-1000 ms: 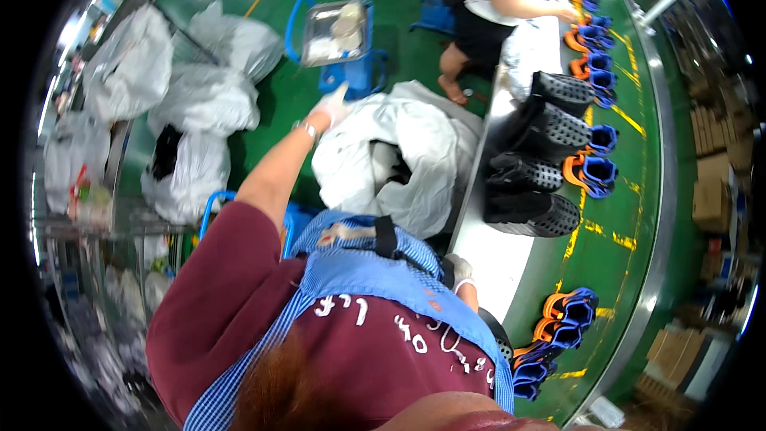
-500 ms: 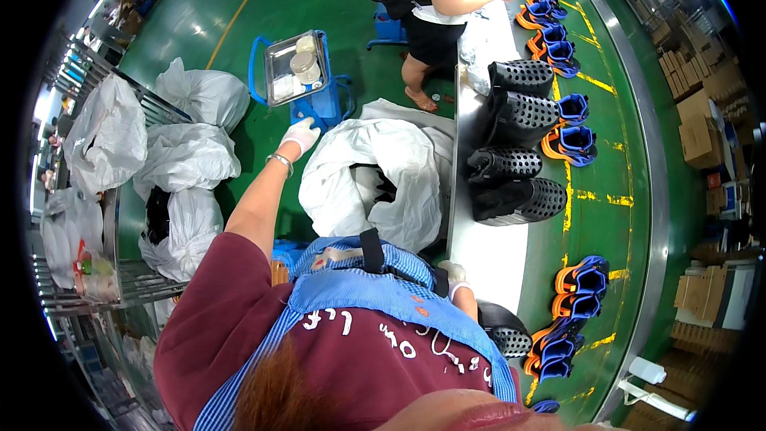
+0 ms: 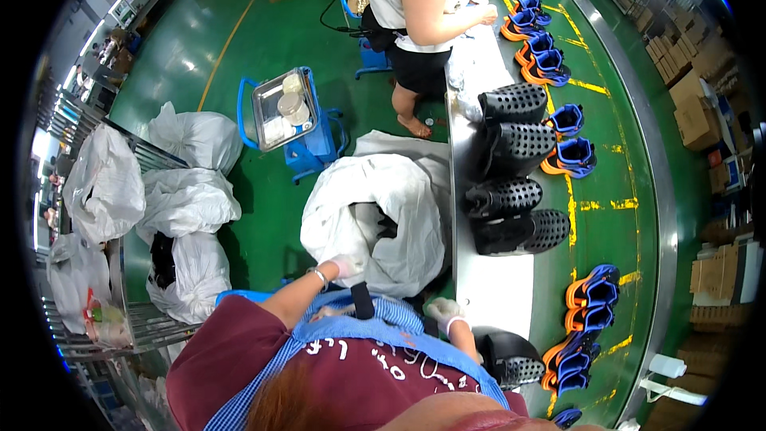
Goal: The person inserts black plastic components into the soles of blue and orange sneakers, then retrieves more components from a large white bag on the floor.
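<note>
My left hand point(image 3: 345, 265), in a white glove, is at the near rim of a large white sack point(image 3: 415, 199); its fingers blend into the sack, so I cannot make out their pose. Dark and pale contents show in the sack's mouth. My right hand point(image 3: 445, 311), also gloved, is beside the near left edge of the long bench point(image 3: 499, 287), its fingers curled in; what they hold, if anything, is hidden. Close to my right forearm lies a black shoe last with holes point(image 3: 511, 359). Farther along the bench stand several black perforated shoe lasts point(image 3: 523, 148).
A blue cart point(image 3: 313, 150) carries a metal tray point(image 3: 259, 112) with tubs. Full white bags point(image 3: 191, 207) and a metal rack point(image 3: 152, 335) are at left. Blue-orange shoes point(image 3: 574, 157) line the green belt at right. Another person point(image 3: 415, 12) stands at the far bench.
My left hand has come back from the blue cart to the white sack's near rim. The cart has shifted slightly toward me and left in view. My right hand stays near the bench edge.
</note>
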Tool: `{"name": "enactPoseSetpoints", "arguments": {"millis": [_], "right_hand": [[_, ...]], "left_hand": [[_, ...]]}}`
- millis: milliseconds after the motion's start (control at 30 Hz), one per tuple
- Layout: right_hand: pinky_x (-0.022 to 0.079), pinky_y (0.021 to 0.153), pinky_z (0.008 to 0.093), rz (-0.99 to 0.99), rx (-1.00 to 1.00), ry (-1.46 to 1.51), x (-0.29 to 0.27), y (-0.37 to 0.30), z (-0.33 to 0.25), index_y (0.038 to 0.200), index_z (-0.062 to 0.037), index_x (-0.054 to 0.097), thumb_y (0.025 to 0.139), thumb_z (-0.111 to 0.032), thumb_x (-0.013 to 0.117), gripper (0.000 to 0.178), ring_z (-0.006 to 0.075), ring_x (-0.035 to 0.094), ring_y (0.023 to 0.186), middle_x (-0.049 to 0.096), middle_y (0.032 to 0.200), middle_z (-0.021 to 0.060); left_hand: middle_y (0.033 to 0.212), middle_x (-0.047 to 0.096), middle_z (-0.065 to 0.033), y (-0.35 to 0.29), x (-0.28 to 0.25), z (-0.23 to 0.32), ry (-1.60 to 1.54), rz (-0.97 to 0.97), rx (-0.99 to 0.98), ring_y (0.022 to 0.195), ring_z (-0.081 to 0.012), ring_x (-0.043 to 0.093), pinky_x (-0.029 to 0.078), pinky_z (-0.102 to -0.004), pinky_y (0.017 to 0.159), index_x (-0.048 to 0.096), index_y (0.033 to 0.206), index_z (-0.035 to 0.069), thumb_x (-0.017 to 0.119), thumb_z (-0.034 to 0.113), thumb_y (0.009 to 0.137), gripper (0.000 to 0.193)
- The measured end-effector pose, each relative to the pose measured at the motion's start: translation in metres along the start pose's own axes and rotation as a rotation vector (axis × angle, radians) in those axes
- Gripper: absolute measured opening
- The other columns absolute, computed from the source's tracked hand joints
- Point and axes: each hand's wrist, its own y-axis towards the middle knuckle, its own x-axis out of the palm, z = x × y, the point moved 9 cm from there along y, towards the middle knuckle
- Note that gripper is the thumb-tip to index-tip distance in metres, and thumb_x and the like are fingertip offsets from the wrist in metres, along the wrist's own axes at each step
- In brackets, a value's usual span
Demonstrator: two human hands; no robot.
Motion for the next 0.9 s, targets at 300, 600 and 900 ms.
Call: {"name": "enactPoseSetpoints", "arguments": {"millis": [300, 600, 900], "right_hand": [[0.049, 0.086, 0.047, -0.126, 0.03, -0.119, 0.009, 0.054, -0.054, 0.091, -0.0066, 0.069, 0.088, -0.041, 0.048, 0.041, 0.0402, 0.063, 0.096, 0.067, 0.098, 0.0226], [0.045, 0.095, 0.0475, -0.094, 0.003, 0.013, 0.052, 0.169, -0.061, 0.123, -0.0099, 0.059, 0.094, -0.044, 0.045, 0.047, 0.0424, 0.056, 0.113, 0.06, 0.122, 0.0235], [0.045, 0.095, 0.0452, 0.047, -0.195, 0.255, 0.116, 0.343, -0.056, 0.13, -0.0048, 0.05, 0.09, -0.028, 0.049, 0.047, 0.0416, 0.057, 0.11, 0.061, 0.119, 0.0243]], "left_hand": [[0.122, 0.062, -0.0235, 0.038, 0.029, -0.054, -0.157, 0.076, -0.188, 0.114, -0.0373, 0.059, 0.045, -0.0432, 0.099, 0.063, 0.119, 0.004, 0.043, 0.039, 0.093, 0.048], [0.114, 0.062, -0.0276, 0.116, 0.008, -0.058, -0.44, 0.38, -0.22, 0.108, -0.0433, 0.057, 0.047, -0.0465, 0.092, 0.059, 0.114, 0.001, 0.05, 0.027, 0.09, 0.037], [0.126, 0.055, -0.0261, 0.224, 0.014, -0.093, -0.471, 0.374, -0.238, 0.118, -0.0422, 0.052, 0.041, -0.045, 0.103, 0.047, 0.139, 0.01, 0.05, 0.03, 0.092, 0.051]]}}
